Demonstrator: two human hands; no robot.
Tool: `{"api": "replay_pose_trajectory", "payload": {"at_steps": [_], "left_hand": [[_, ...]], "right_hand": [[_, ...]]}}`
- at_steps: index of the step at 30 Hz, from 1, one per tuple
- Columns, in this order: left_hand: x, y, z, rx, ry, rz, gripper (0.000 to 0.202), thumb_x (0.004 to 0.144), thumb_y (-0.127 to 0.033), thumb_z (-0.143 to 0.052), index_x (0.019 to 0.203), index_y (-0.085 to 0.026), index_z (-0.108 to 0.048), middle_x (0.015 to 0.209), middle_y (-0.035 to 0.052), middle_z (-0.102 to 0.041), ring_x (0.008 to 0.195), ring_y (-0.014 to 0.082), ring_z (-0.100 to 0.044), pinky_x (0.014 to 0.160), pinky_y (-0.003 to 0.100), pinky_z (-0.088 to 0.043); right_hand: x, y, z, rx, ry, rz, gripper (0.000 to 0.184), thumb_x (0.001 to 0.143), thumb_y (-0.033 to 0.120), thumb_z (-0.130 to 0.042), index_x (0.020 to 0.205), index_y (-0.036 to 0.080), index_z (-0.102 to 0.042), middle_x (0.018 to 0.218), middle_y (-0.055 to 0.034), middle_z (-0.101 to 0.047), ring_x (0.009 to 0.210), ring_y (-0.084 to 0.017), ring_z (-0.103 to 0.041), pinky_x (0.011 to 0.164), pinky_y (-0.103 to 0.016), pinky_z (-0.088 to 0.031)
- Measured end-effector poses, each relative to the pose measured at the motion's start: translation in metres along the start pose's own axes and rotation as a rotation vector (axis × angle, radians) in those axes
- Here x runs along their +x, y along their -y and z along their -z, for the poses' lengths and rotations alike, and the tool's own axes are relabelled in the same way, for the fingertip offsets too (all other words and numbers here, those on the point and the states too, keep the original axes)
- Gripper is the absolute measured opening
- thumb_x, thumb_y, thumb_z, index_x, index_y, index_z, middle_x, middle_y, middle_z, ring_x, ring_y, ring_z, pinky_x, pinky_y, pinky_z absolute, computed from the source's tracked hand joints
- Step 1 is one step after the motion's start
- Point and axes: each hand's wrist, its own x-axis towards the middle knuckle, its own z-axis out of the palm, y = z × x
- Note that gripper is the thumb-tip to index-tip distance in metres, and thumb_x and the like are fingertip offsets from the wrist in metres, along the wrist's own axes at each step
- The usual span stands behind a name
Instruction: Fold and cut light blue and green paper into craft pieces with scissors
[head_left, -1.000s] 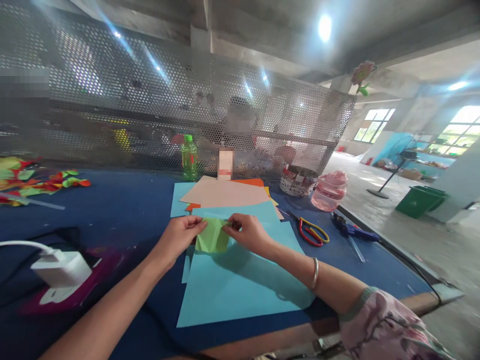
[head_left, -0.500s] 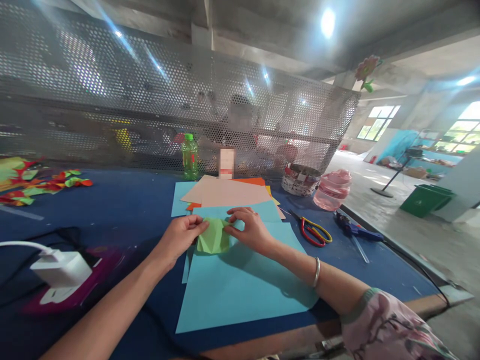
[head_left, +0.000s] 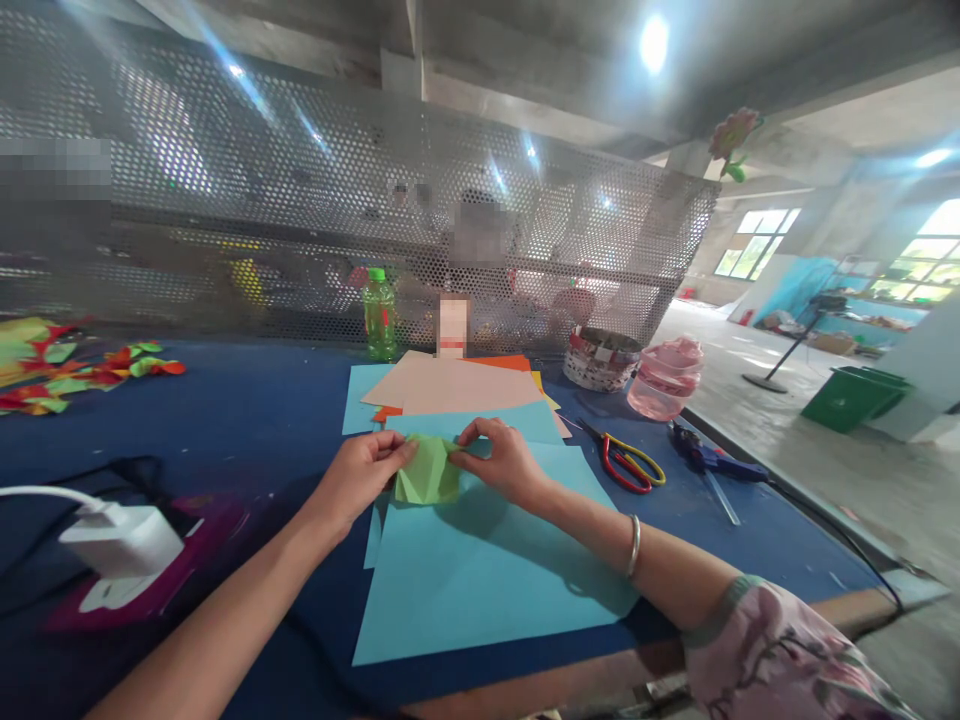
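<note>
A light green folded paper [head_left: 427,472] lies on the light blue card sheets [head_left: 480,590], creased into an angular shape. My left hand [head_left: 361,474] pinches its left edge between thumb and fingers. My right hand [head_left: 496,462] grips its upper right corner with the fingertips, and a bangle circles that wrist. Part of the green paper is hidden under my fingers. Beyond my hands lies a stack of peach, orange and yellow paper sheets [head_left: 450,386].
Red-and-yellow-handled scissors [head_left: 626,463] and a blue glue gun [head_left: 709,455] lie to the right on the navy table cover [head_left: 225,420]. Behind stand a green bottle [head_left: 379,315], a woven basket [head_left: 601,362] and a pink jar [head_left: 664,380]. A white charger [head_left: 124,540] sits left.
My right hand's fingers have drawn together from spread over the green paper to a pinch on its upper right corner. My left hand stays on the left edge.
</note>
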Motion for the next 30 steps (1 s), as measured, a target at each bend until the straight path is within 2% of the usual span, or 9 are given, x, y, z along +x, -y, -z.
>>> {"api": "replay_pose_trajectory", "payload": {"at_steps": [5,10,15,23,30], "left_hand": [[-0.0017,-0.0033,-0.0015,-0.02,0.012,0.005,0.033,0.058,-0.045,-0.076,0.073,-0.017,-0.067,0.065,0.002,-0.069,0.06,0.0182,-0.064,0.06,0.028,-0.047],[-0.0032,-0.0055,-0.0029,-0.005,-0.02,0.004,0.032,0.057,-0.043,-0.077,0.071,-0.017,-0.068,0.061,0.0007,-0.068,0.055,0.0161,-0.061,0.054,0.025,-0.044],[-0.002,-0.0042,-0.0031,0.055,-0.045,-0.028,0.033,0.059,-0.048,-0.074,0.068,-0.017,-0.069,0.055,0.002,-0.066,0.055,0.0212,-0.063,0.05,0.028,-0.045],[0.0005,0.0,-0.0012,0.065,-0.044,-0.038,0.036,0.06,-0.05,-0.073,0.073,-0.016,-0.071,0.058,0.0035,-0.068,0.058,0.0229,-0.064,0.051,0.029,-0.045],[0.0017,0.0041,0.0005,0.052,-0.022,-0.034,0.037,0.064,-0.049,-0.071,0.078,-0.014,-0.07,0.061,0.0015,-0.067,0.055,0.0177,-0.06,0.053,0.026,-0.044]], "right_hand": [[0.0013,-0.003,0.0002,0.106,-0.026,-0.031,0.017,0.072,0.021,-0.07,0.085,0.02,-0.059,0.084,0.0003,-0.065,0.081,-0.016,-0.06,0.078,-0.031,-0.045],[0.001,-0.0041,-0.0006,0.131,-0.025,-0.046,0.028,0.071,0.019,-0.071,0.096,0.021,-0.06,0.088,-0.001,-0.065,0.087,-0.017,-0.061,0.083,-0.033,-0.046],[0.0007,-0.0018,0.0005,0.087,0.012,-0.038,0.026,0.073,0.017,-0.07,0.098,0.021,-0.065,0.094,-0.0025,-0.069,0.092,-0.019,-0.062,0.085,-0.035,-0.046],[0.0016,0.0009,0.0032,0.004,0.032,-0.003,0.014,0.075,0.016,-0.069,0.089,0.021,-0.071,0.089,-0.0018,-0.073,0.089,-0.02,-0.064,0.083,-0.033,-0.045],[0.0021,0.002,0.0025,-0.011,0.048,0.001,0.009,0.078,0.017,-0.065,0.085,0.021,-0.071,0.086,-0.001,-0.073,0.086,-0.019,-0.063,0.08,-0.031,-0.044]]}}
